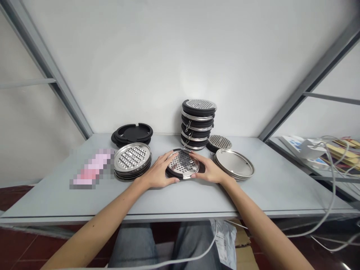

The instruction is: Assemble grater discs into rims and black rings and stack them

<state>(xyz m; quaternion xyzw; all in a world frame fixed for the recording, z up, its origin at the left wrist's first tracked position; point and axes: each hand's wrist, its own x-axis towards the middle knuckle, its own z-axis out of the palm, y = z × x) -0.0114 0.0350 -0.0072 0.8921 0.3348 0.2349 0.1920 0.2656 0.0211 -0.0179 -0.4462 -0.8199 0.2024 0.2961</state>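
Observation:
A round metal grater (184, 165) with a black rim lies on the table in front of me. My left hand (159, 173) curves around its left side, thumb at the near edge. Around the right side wraps my right hand (207, 169), fingertips on the far rim and thumb at the near right edge. Just left of my left hand is a stack of round metal grating plates (132, 159). Beside my right hand sits a stack of smooth round metal plates (234, 164).
Behind the grater rises a tall stack of black-rimmed graters (198, 123). Another round grater (219, 142) lies to its right. Black plastic rings (132, 134) are piled at the back left, near a blurred pink item (94, 167). A white cable (333, 187) hangs at the right.

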